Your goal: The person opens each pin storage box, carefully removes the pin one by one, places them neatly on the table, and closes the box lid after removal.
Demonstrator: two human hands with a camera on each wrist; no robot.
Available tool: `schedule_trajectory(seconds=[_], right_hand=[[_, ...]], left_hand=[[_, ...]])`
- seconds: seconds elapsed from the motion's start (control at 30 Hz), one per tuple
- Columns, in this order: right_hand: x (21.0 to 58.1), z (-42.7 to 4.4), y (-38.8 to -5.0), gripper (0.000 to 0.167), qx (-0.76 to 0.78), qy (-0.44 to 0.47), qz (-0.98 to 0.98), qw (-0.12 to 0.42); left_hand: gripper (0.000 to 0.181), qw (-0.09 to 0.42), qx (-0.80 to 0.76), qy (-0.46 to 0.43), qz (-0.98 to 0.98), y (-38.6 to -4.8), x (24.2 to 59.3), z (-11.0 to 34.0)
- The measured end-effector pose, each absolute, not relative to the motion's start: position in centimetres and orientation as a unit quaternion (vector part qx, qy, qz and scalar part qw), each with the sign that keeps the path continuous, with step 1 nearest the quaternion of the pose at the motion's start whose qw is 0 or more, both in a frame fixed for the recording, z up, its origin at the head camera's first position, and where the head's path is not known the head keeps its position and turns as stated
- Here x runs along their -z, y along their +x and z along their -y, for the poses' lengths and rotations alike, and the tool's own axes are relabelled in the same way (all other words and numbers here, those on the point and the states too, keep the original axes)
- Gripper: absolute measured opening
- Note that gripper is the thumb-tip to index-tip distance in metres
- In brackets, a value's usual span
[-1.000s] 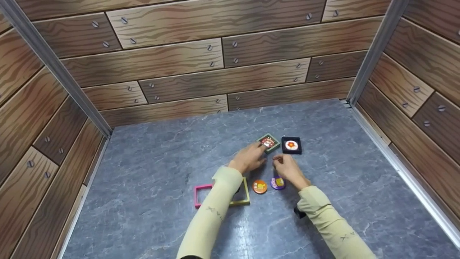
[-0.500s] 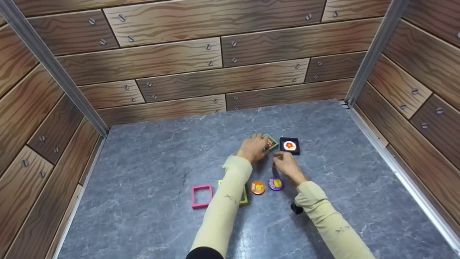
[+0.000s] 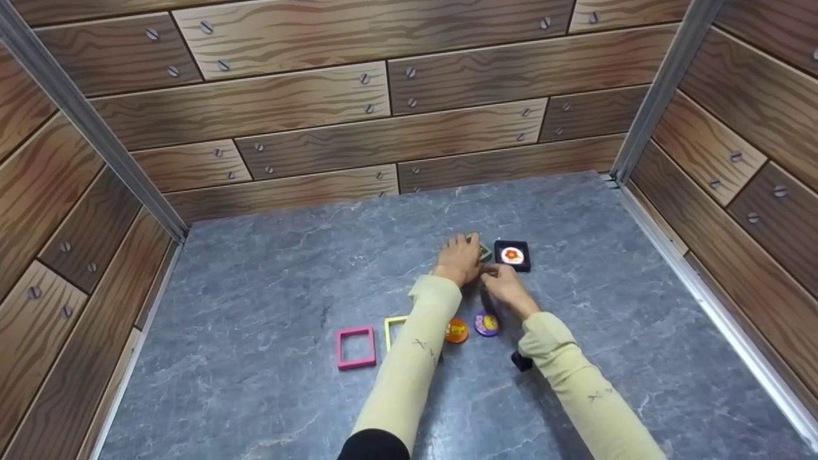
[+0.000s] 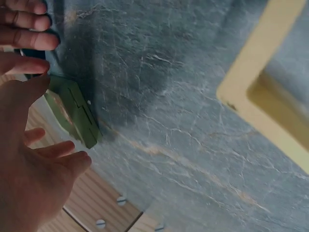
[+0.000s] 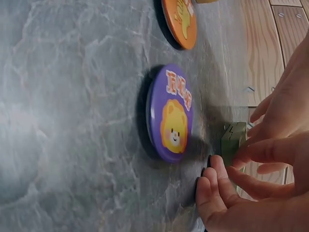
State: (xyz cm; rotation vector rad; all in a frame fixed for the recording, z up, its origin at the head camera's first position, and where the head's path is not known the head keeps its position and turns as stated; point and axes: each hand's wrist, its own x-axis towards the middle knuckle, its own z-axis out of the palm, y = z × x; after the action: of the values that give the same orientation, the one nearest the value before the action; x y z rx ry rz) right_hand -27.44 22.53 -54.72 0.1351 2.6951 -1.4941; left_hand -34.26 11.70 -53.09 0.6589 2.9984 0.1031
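My left hand (image 3: 459, 259) spans a small green square frame (image 4: 79, 111), gripping it between thumb and fingers at its opposite ends. The hand covers most of the frame in the head view, and whatever sits inside it is hidden there. Close by on the right, my right hand (image 3: 509, 287) has loosely bent fingers; in the right wrist view some fingertips (image 5: 208, 186) are at the tabletop beside the green frame. No object shows in this hand. Just nearer than it lies a purple round badge (image 5: 169, 113) with a yellow lion. An orange badge (image 3: 456, 331) lies left of that.
A black square frame (image 3: 525, 264) with a white, red-flowered badge stands right of the green one. Nearer left are a pink frame (image 3: 341, 350) and a yellow frame (image 3: 387, 329), the latter partly under the left sleeve. Wood-patterned walls (image 3: 319, 134) border the grey marbled tabletop (image 3: 268, 294).
My left hand has moved slightly right and farther over the green frame, covering more of it. My right hand stays beside it, now closer to the left. The pink frame has come out from behind the sleeve.
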Motion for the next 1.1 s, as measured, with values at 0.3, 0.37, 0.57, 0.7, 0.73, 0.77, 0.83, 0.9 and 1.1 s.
schedule_trajectory(seconds=[0.3, 0.37, 0.57, 0.7, 0.73, 0.77, 0.83, 0.9, 1.1], right_hand=[[54.2, -22.9, -28.1, 0.042, 0.472, 0.047, -0.879, 0.046], [54.1, -22.9, -28.1, 0.042, 0.473, 0.047, -0.878, 0.050], [54.3, -22.6, -28.2, 0.042, 0.494, 0.050, -0.866, 0.059], [54.3, -22.5, -28.3, 0.039, 0.517, 0.043, -0.852, 0.068], [54.3, -22.6, -28.3, 0.038, 0.522, 0.041, -0.849, 0.070], [54.2, -22.7, -28.4, 0.037, 0.526, 0.039, -0.846, 0.073], [54.3, -22.8, -28.4, 0.037, 0.529, 0.037, -0.844, 0.078], [54.3, -22.9, -28.4, 0.037, 0.527, 0.037, -0.846, 0.081], [54.3, -23.0, -28.6, 0.035, 0.514, 0.045, -0.853, 0.080]], left_hand=[[0.055, 0.038, -0.041, 0.215, -0.975, -35.2, 53.8, -12.3], [0.054, 0.037, -0.044, 0.215, -0.975, -35.1, 53.8, -12.3], [0.051, 0.012, -0.045, 0.216, -0.975, -35.2, 54.6, -12.1], [0.045, 0.003, -0.053, 0.218, -0.975, -35.0, 54.9, -11.8], [0.043, 0.013, -0.056, 0.218, -0.974, -34.7, 54.4, -11.7], [0.043, 0.011, -0.057, 0.220, -0.974, -34.7, 54.5, -11.8], [0.042, 0.011, -0.060, 0.220, -0.974, -34.8, 54.6, -11.7], [0.045, 0.016, -0.061, 0.218, -0.974, -34.7, 54.7, -11.7], [0.054, 0.033, -0.060, 0.221, -0.973, -34.7, 54.5, -11.6]])
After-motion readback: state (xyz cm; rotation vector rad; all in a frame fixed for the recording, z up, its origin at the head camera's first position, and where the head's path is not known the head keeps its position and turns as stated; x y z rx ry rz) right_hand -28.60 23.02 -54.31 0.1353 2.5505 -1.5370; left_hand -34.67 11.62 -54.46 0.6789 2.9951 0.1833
